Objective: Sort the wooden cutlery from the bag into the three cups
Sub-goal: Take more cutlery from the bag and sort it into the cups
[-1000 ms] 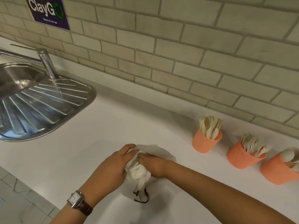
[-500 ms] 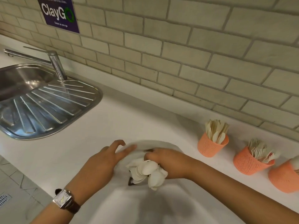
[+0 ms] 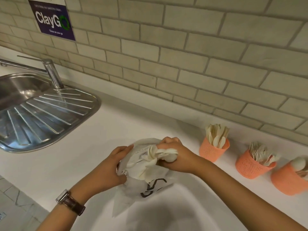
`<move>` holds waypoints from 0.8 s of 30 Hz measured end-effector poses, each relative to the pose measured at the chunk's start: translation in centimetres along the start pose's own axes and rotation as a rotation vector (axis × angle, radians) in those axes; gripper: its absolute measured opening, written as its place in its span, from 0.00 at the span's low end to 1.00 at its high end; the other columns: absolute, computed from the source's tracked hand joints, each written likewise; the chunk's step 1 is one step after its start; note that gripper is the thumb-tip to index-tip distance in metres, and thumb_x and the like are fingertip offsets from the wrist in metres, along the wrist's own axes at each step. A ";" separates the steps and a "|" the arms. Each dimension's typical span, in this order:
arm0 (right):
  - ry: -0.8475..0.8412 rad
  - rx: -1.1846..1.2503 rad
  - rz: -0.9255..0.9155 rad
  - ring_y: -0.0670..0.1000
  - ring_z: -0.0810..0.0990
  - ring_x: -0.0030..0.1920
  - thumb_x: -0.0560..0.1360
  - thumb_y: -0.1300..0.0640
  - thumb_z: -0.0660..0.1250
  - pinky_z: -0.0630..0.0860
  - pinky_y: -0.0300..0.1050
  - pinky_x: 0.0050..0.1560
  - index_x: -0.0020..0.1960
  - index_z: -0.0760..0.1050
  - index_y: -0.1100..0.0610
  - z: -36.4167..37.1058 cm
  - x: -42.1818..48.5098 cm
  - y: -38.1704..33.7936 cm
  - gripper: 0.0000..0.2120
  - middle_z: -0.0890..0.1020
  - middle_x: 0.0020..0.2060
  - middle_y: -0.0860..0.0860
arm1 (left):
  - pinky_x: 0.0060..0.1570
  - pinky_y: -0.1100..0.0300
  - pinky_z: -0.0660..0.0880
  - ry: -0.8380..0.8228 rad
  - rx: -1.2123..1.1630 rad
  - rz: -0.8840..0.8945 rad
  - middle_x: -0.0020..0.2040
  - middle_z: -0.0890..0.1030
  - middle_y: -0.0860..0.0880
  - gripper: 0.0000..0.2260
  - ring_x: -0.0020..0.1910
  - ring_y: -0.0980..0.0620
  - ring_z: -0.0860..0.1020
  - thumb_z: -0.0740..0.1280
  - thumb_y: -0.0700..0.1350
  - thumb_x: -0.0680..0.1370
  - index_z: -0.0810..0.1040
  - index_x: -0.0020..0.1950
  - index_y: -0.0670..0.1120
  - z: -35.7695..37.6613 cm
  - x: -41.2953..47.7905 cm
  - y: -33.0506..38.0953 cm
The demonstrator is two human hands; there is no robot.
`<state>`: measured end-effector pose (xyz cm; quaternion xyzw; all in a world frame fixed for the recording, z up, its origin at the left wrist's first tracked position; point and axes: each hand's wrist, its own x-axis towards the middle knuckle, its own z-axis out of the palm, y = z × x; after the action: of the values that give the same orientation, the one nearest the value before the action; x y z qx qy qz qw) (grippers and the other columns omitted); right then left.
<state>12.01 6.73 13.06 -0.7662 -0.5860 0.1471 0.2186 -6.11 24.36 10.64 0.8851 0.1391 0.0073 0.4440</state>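
A white bag (image 3: 150,185) with a dark logo lies on the white counter in front of me. My left hand (image 3: 108,170) grips the bag's left edge. My right hand (image 3: 176,155) grips a bundle of pale wooden spoons (image 3: 160,155) just above the bag's mouth, bowls fanned toward the left. Three orange mesh cups stand in a row at the right: the left cup (image 3: 211,150) holds wooden knives, the middle cup (image 3: 250,165) holds forks, the right cup (image 3: 288,180) holds spoons.
A steel sink with drainboard (image 3: 41,117) and tap (image 3: 51,72) sits at the left. A tiled wall with a purple sign (image 3: 51,20) runs behind the counter. The counter's front edge and floor tiles (image 3: 15,202) show at lower left.
My right hand has lifted the spoon bundle up and to the right, out of the bag. My left hand went from flat on the bag to gripping its left edge.
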 end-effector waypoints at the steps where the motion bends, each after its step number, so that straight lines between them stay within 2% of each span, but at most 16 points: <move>1: -0.006 0.039 -0.002 0.43 0.72 0.48 0.71 0.46 0.66 0.62 0.40 0.53 0.43 0.75 0.50 -0.6 0.3 -0.2 0.08 0.78 0.41 0.45 | 0.46 0.66 0.75 0.012 -0.019 -0.004 0.63 0.63 0.64 0.40 0.48 0.59 0.74 0.68 0.44 0.64 0.55 0.70 0.66 0.0 0.0 -0.1; 3: 0.036 0.282 0.045 0.45 0.77 0.42 0.71 0.54 0.72 0.73 0.43 0.48 0.40 0.77 0.54 -1.6 0.4 -0.1 0.06 0.80 0.38 0.47 | 0.45 0.67 0.75 0.041 -0.046 -0.010 0.62 0.63 0.65 0.39 0.49 0.58 0.74 0.70 0.41 0.67 0.56 0.70 0.65 0.1 0.0 -0.4; 5: 0.033 0.541 0.193 0.47 0.82 0.46 0.70 0.55 0.74 0.79 0.43 0.54 0.45 0.81 0.58 -2.3 0.2 0.2 0.08 0.84 0.43 0.51 | 0.44 0.69 0.74 0.069 -0.070 -0.020 0.62 0.63 0.66 0.38 0.48 0.59 0.74 0.71 0.37 0.69 0.57 0.69 0.65 0.2 0.0 -0.5; 6: 0.019 0.609 0.239 0.47 0.83 0.49 0.70 0.53 0.74 0.78 0.45 0.58 0.47 0.82 0.57 -2.3 0.2 0.5 0.10 0.85 0.46 0.51 | 0.43 0.69 0.74 0.079 -0.084 -0.031 0.62 0.62 0.66 0.38 0.47 0.59 0.74 0.71 0.37 0.69 0.57 0.68 0.65 0.2 0.1 -0.6; 8: 0.054 0.689 0.205 0.47 0.82 0.51 0.72 0.53 0.72 0.75 0.45 0.60 0.48 0.81 0.58 -2.1 0.4 1.0 0.09 0.85 0.46 0.51 | 0.42 0.69 0.74 0.091 -0.105 -0.052 0.62 0.62 0.67 0.37 0.46 0.56 0.74 0.71 0.37 0.70 0.58 0.68 0.65 0.4 0.1 -0.7; 10: 0.127 0.785 0.148 0.51 0.82 0.49 0.75 0.56 0.69 0.76 0.45 0.57 0.48 0.78 0.61 -2.1 0.5 0.8 0.07 0.83 0.42 0.54 | 0.43 0.69 0.74 0.095 -0.111 -0.061 0.62 0.62 0.67 0.37 0.46 0.55 0.74 0.71 0.37 0.70 0.58 0.68 0.64 0.6 0.1 -0.8; 13: 0.240 0.843 0.137 0.58 0.82 0.49 0.76 0.54 0.65 0.77 0.45 0.52 0.46 0.74 0.60 -2.1 0.7 0.4 0.08 0.80 0.36 0.55 | 0.43 0.71 0.73 0.113 -0.132 -0.068 0.62 0.62 0.67 0.36 0.45 0.55 0.74 0.70 0.36 0.70 0.59 0.68 0.63 0.8 0.0 -1.0; 14: 0.283 0.888 0.126 0.57 0.82 0.47 0.77 0.54 0.64 0.77 0.46 0.51 0.45 0.73 0.60 -2.0 0.7 0.2 0.09 0.78 0.34 0.55 | 0.43 0.71 0.73 0.127 -0.137 -0.070 0.62 0.62 0.67 0.36 0.45 0.55 0.74 0.70 0.36 0.69 0.59 0.68 0.63 0.8 0.0 -1.0; 17: 0.416 1.190 0.070 0.54 0.79 0.35 0.77 0.52 0.62 0.75 0.56 0.55 0.42 0.71 0.58 -2.1 1.0 0.0 0.10 0.71 0.29 0.53 | 0.42 0.69 0.74 0.179 -0.131 -0.067 0.62 0.64 0.65 0.37 0.43 0.56 0.74 0.70 0.35 0.69 0.59 0.68 0.64 1.1 0.2 -0.8; 18: 0.451 1.305 0.044 0.53 0.77 0.32 0.77 0.52 0.61 0.77 0.54 0.52 0.41 0.70 0.58 -2.5 0.9 -0.4 0.10 0.70 0.28 0.52 | 0.41 0.68 0.74 0.204 -0.123 -0.061 0.62 0.64 0.63 0.38 0.43 0.56 0.74 0.70 0.35 0.69 0.59 0.69 0.63 1.2 0.2 -0.7; 20: 0.520 1.477 0.025 0.51 0.72 0.27 0.76 0.54 0.59 0.77 0.47 0.40 0.40 0.69 0.57 -3.4 0.2 -1.0 0.09 0.68 0.27 0.51 | 0.40 0.67 0.75 0.277 -0.108 -0.035 0.62 0.64 0.61 0.38 0.46 0.57 0.74 0.70 0.35 0.69 0.59 0.72 0.60 1.4 0.3 -0.6; 22: 0.593 1.541 0.049 0.50 0.70 0.24 0.76 0.54 0.59 0.73 0.42 0.31 0.40 0.69 0.57 -4.2 -1.2 -1.4 0.08 0.67 0.25 0.50 | 0.38 0.66 0.76 0.361 -0.096 -0.016 0.63 0.63 0.60 0.38 0.48 0.58 0.74 0.70 0.36 0.69 0.58 0.73 0.58 1.7 0.4 -0.5; 24: 0.666 1.517 0.129 0.49 0.67 0.21 0.77 0.55 0.61 0.68 0.40 0.26 0.40 0.69 0.57 -4.4 -2.9 -1.4 0.08 0.66 0.24 0.50 | 0.36 0.67 0.76 0.403 -0.073 -0.005 0.63 0.61 0.60 0.39 0.48 0.58 0.74 0.71 0.36 0.70 0.56 0.73 0.58 2.4 0.4 -0.3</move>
<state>12.16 3.50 17.47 -0.4464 -0.1871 0.2801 0.8290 -5.43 22.75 8.91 0.8487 0.2269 0.1882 0.4391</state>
